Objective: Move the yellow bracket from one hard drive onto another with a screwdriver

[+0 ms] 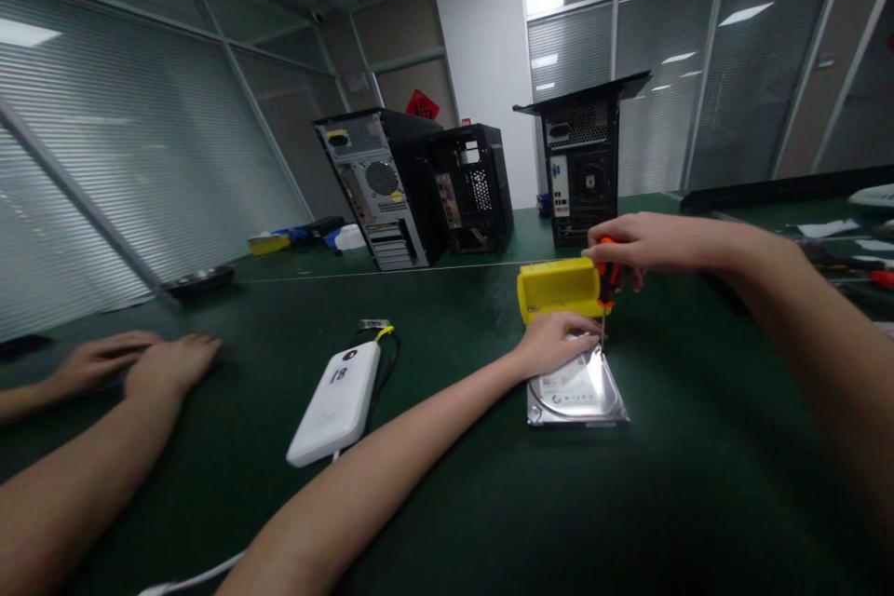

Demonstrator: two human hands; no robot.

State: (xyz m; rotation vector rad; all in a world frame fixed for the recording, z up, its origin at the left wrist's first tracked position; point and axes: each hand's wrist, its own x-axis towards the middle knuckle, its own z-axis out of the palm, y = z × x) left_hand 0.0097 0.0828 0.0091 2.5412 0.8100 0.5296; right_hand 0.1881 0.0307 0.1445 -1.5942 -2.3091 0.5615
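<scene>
A silver hard drive (576,391) lies flat on the green table, label side up. My left hand (551,342) is laid over its far left part and grips it, fingertips close to the screwdriver's shaft. In my right hand (624,247) is a red and black screwdriver (609,284), held upright by its handle. Its tip meets the drive near the far right corner; the screw there is too small to make out. Just behind the drive stands an open yellow case (559,287), partly hidden by my left hand.
A white power bank (337,405) with cables lies left of my left forearm. Another person's hands (168,363) rest on the table at the left. Computer cases (391,186) stand at the back, one with a raised panel (587,158). Tools (856,265) lie far right.
</scene>
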